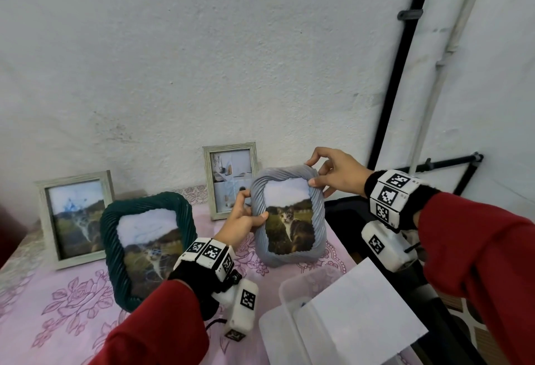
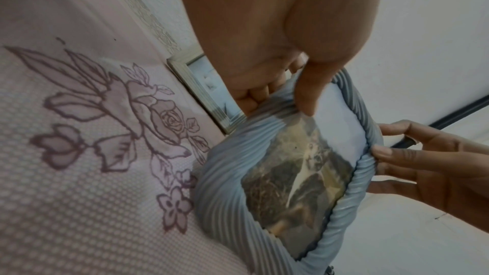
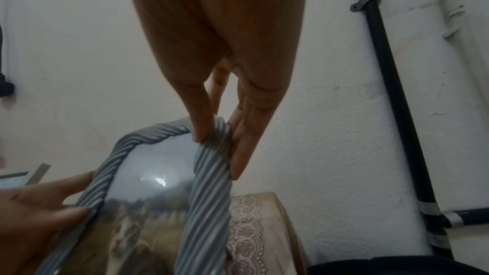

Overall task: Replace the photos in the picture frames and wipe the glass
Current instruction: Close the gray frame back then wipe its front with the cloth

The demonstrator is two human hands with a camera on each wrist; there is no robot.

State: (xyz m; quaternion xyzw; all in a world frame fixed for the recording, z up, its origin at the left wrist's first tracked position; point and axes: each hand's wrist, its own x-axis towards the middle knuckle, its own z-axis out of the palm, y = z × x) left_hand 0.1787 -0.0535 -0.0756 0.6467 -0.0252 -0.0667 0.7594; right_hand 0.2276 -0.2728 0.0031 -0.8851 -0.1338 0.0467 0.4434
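A grey-blue twisted-rope frame with a cat photo stands upright on the pink floral tablecloth. My left hand grips its left edge, thumb on the front. My right hand pinches its top right corner. The left wrist view shows the frame with my left thumb on its rim. In the right wrist view my right fingers lie behind the corner of the frame, thumb in front. A dark green rope frame with a smeared cat photo leans to the left.
Two pale wooden frames stand against the wall: one at far left with smeared glass, one behind the grey frame. A clear plastic box with a white sheet over it sits front right. A black pipe runs down the wall.
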